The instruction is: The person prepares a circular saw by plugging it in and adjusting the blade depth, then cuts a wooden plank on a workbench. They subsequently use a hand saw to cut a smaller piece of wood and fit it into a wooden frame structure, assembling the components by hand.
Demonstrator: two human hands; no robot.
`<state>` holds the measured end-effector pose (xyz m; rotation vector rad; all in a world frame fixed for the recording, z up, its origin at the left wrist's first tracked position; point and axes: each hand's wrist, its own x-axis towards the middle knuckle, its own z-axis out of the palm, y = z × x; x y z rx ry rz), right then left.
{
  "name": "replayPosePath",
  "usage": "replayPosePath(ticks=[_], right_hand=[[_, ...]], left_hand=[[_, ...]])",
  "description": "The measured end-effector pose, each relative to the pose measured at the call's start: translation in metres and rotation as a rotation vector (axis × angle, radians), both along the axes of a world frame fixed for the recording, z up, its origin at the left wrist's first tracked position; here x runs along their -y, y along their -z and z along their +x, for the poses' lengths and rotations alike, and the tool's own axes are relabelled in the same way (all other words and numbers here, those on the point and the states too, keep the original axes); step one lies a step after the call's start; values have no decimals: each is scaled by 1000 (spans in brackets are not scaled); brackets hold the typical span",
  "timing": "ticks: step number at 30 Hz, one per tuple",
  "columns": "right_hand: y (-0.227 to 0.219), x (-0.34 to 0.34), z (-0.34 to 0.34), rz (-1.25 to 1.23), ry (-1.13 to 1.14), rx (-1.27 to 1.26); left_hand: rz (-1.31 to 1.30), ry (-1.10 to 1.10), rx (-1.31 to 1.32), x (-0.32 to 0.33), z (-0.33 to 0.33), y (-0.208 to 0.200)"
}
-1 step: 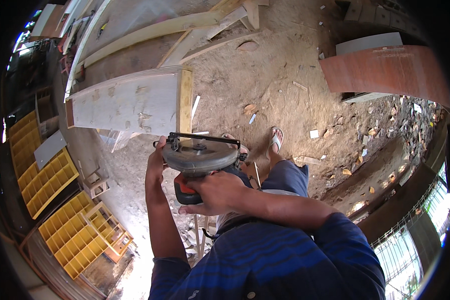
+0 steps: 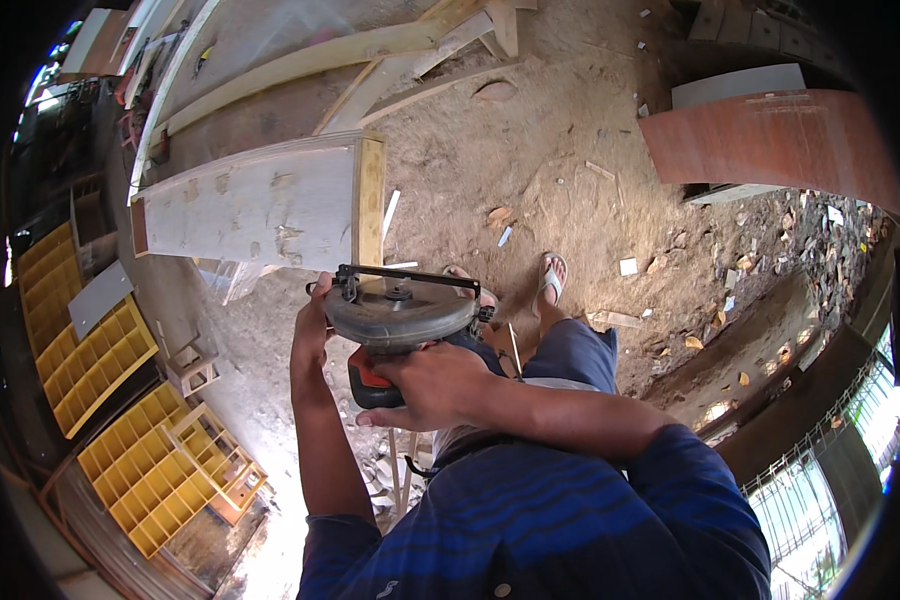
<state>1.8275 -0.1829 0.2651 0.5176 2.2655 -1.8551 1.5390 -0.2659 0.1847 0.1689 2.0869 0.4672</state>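
Held up in front of my waist is a circular saw [image 2: 400, 320] with a round grey guard, a black base plate seen edge-on and a red-and-black body. My right hand [image 2: 440, 385] is closed around its rear part, most of the fingers hidden beneath the palm, the thumb pointing left. At the saw's left end, my left hand [image 2: 313, 325] grips the edge, one fingertip showing by the base plate. Just beyond the saw stands a box-like panel [image 2: 260, 205] with a whitish face and a pale wooden edge strip [image 2: 369, 200].
Long timber beams [image 2: 320, 62] lie at the far left. Yellow compartment shelves [image 2: 160, 465] stand on the left. At the far right is a reddish-brown board [image 2: 770, 145], with rubble [image 2: 760, 270] nearer me. My sandalled foot [image 2: 550, 280] stands on bare dirt beside wood scraps [image 2: 615, 320].
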Motion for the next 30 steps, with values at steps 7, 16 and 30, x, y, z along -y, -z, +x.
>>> replayPosePath(ticks=[7,16,30], right_hand=[[4,-2,4,-41,38,-46],[8,-6,2,-56,19,-39],[13,-6,3,-48,28,-44]], left_hand=[[53,-4,13,-1,3,-1],[4,-24,-44,-5,6,-5],[12,25,-18,-9,9,-12]])
